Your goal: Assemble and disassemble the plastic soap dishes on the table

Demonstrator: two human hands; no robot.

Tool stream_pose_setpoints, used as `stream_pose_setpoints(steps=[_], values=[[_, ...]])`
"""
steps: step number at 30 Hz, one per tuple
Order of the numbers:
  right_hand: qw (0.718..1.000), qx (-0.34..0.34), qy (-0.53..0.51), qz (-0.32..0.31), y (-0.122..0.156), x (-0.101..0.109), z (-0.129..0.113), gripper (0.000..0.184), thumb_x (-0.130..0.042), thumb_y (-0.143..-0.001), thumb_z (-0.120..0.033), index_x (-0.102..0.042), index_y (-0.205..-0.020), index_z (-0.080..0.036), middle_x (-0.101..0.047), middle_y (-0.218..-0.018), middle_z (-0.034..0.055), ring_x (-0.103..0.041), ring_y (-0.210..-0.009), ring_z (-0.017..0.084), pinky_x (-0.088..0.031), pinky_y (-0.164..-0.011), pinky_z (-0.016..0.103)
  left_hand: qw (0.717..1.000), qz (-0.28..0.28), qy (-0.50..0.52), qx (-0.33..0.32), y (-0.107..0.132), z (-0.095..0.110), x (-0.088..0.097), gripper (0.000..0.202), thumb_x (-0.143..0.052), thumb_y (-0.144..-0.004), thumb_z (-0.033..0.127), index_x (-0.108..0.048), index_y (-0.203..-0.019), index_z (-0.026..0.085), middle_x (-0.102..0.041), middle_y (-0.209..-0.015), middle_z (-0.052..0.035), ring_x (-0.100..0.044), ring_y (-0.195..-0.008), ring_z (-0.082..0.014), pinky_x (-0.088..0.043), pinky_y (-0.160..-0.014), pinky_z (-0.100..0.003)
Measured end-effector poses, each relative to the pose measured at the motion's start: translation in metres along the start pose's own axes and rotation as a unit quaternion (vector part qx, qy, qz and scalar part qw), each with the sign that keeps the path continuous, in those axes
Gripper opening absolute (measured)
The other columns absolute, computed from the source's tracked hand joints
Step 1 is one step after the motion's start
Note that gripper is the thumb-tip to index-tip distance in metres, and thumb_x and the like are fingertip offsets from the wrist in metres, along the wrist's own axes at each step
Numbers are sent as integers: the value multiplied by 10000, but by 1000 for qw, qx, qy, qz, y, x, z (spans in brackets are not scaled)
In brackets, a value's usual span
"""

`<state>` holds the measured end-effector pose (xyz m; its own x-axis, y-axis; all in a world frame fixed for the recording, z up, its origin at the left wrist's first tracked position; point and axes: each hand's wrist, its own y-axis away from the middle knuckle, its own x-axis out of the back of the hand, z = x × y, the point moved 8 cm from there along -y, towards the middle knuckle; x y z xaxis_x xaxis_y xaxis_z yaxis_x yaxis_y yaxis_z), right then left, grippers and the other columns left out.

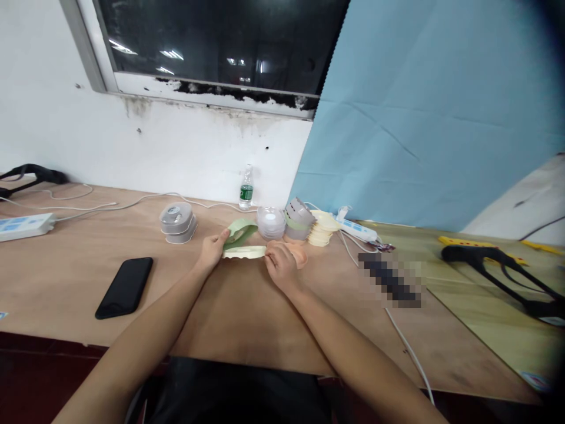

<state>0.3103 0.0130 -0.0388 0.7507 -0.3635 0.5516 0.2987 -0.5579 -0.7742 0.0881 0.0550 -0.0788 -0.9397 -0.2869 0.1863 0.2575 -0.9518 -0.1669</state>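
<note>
My left hand [212, 248] is closed on the near-left side of a light green plastic ring-like piece [241, 234], its thumb on the rim. Just under the green piece lies a cream plastic piece [243, 254] with a wavy lower edge. It reaches from my left fingers to my right hand [282, 268], whose fingertips pinch its right end. Whether the two pieces are joined cannot be made out. Behind my right hand an orange plastic piece [301, 255] rests on the table, partly hidden.
Beyond my hands stand clear plastic bowls [271, 224], grey parts [298, 219] and stacked cream parts [321, 228]. To the left are a grey lidded container [177, 222] and a phone [125, 287]. A water bottle [246, 189] and a power strip [357, 228] are near the wall.
</note>
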Motion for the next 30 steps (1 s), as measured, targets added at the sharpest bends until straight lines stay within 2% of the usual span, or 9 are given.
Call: stream_pose_setpoints(steps=[5, 7, 9, 13, 19, 23, 26, 28, 30], values=[[999, -15, -33, 26, -3, 6, 3, 86, -441, -875, -219, -524, -854, -228, -603, -928, 69, -562, -915, 210, -470, -800, 362, 999, -12, 45, 3, 0, -2, -2, 651, -474, -723, 734, -631, -641, 107, -554, -537, -25, -503, -524, -138, -385, -466, -236], [996, -51, -49, 60, -3, 15, 14, 54, -467, -875, -254, -508, -859, -222, -596, -938, 68, -562, -904, 201, -473, -785, 342, 997, -28, 66, 10, 0, -4, -6, 660, -470, -725, 736, -647, -707, 101, -591, -597, -42, -540, -556, -153, -433, -474, -247], [985, -116, -59, 111, 0, 28, 34, 98, -497, -867, -311, -498, -869, -213, -582, -893, 55, -562, -839, 186, -477, -738, 318, 995, -29, 90, 24, -1, -7, -6, 678, -456, -728, 744, -653, -776, 97, -607, -635, -51, -563, -567, -163, -467, -465, -261], [941, -243, -90, 219, 11, 59, 87, 201, -533, -822, -389, -478, -855, -199, -534, -767, -1, -526, -694, 146, -460, -636, 267, 994, 4, 101, 40, -3, -10, 1, 708, -407, -748, 756, -646, -791, 91, -606, -613, -58, -565, -521, -162, -482, -425, -270], [866, -344, -168, 321, 26, 88, 151, 226, -557, -714, -335, -460, -867, -200, -466, -671, -58, -447, -514, 87, -387, -471, 200, 996, 17, 70, 50, -3, -11, 6, 714, -312, -807, 733, -649, -765, 105, -577, -538, -56, -543, -460, -159, -448, -368, -258], [781, -412, -187, 430, 47, 112, 183, 285, -474, -722, -294, -423, -990, -210, -472, -676, -65, -375, -397, 64, -321, -375, 186, 997, 22, 40, 67, -6, -19, 7, 734, -210, -848, 709, -623, -696, 122, -533, -473, -49, -509, -389, -160, -415, -340, -276], [724, -454, -146, 498, 68, 132, 200, 311, -441, -745, -283, -398, -1044, -210, -502, -730, -38, -415, -411, 84, -354, -364, 211, 997, 15, 35, 74, -8, -25, 6, 729, -181, -859, 699, -587, -621, 142, -527, -452, -56, -509, -377, -165, -417, -351, -288], [719, -459, -116, 509, 74, 142, 209, 302, -443, -757, -295, -407, -1043, -206, -521, -769, -15, -478, -468, 113, -406, -386, 241, 997, 10, 32, 70, -8, -26, 5, 714, -203, -850, 709, -577, -597, 156, -538, -456, -57, -521, -392, -169, -416, -355, -285], [734, -450, -94, 499, 73, 151, 217, 296, -448, -769, -309, -418, -1043, -202, -534, -803, 3, -528, -533, 138, -448, -417, 267, 997, 4, 30, 65, -8, -25, 3, 706, -230, -839, 720, -595, -616, 159, -549, -460, -53, -526, -400, -173, -410, -350, -282]])
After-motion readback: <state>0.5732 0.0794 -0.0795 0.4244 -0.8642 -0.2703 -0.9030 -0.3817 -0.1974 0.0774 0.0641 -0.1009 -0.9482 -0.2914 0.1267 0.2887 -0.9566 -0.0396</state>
